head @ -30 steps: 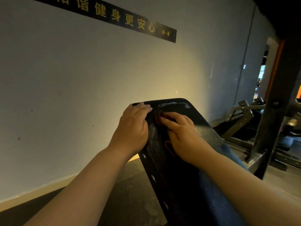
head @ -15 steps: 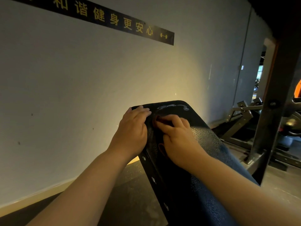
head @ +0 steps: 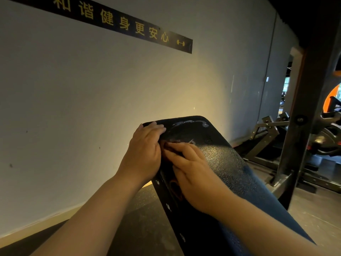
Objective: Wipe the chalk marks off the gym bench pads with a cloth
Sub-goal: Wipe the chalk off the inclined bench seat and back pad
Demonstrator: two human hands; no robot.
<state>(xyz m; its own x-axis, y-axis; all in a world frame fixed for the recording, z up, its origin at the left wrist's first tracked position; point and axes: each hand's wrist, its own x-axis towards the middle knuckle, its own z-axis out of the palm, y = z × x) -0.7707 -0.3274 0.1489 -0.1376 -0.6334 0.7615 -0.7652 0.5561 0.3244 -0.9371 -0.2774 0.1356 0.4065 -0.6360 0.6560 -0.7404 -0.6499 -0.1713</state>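
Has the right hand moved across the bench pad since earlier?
Yes. The right hand slid toward the bench pad's left edge, away from the chalk arc up top.

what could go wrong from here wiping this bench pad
1. The chalk arc near the top of the bench pad lies beyond the cloth and could be missed.
2. The cloth is mostly hidden under the right hand, so bare fingers may drag across the pad and smear chalk.
3. The left hand holds the pad's edge right beside the cloth and may block strokes there.
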